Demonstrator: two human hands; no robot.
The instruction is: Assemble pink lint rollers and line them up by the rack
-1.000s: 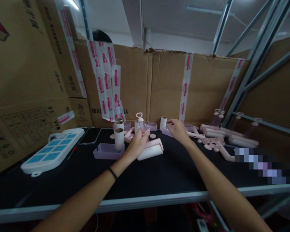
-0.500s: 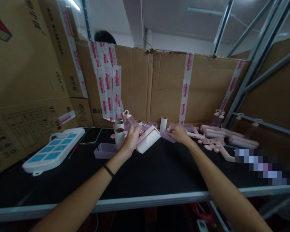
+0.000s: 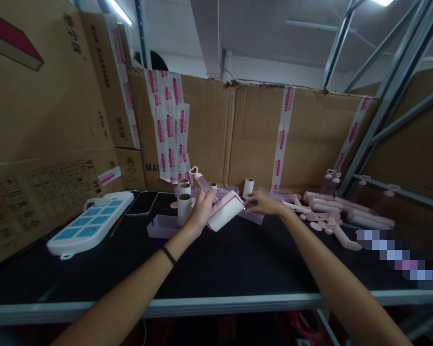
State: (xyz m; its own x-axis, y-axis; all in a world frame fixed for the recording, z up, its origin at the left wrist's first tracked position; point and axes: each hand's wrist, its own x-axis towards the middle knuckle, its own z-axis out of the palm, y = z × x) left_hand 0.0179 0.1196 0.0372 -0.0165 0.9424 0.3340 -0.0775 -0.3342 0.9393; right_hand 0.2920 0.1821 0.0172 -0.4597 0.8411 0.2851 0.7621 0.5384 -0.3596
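Currently the left hand (image 3: 201, 211) is clamping a pink lint roller (image 3: 226, 212), fingers wrapping the handle where it meets the white roll. The roller is hanging clear of the black tabletop (image 3: 220, 264), with its roll end tilting down to the right of the grip and its heart-shaped tip (image 3: 194, 170) pointing up and left behind the knuckles. A dark bracelet (image 3: 169, 255) is sitting on that wrist. Just right of the grip, the right hand (image 3: 266, 204) is stretching palm-down over a translucent purple cover (image 3: 254, 218). Its fingertips are reaching toward the roll, and I cannot tell whether they are closing on the cover. Immediately left of the grip, cardboard tubes (image 3: 184, 207) are standing upright beside a shallow purple tray (image 3: 161, 227). Farther left, a phone (image 3: 142, 203) and a white-and-blue power strip (image 3: 90, 223) are lying flat. Well to the right of both hands, a pile of pink rollers (image 3: 332, 214) is lying on the tabletop. Behind everything, a taped cardboard wall (image 3: 310, 139) is standing.
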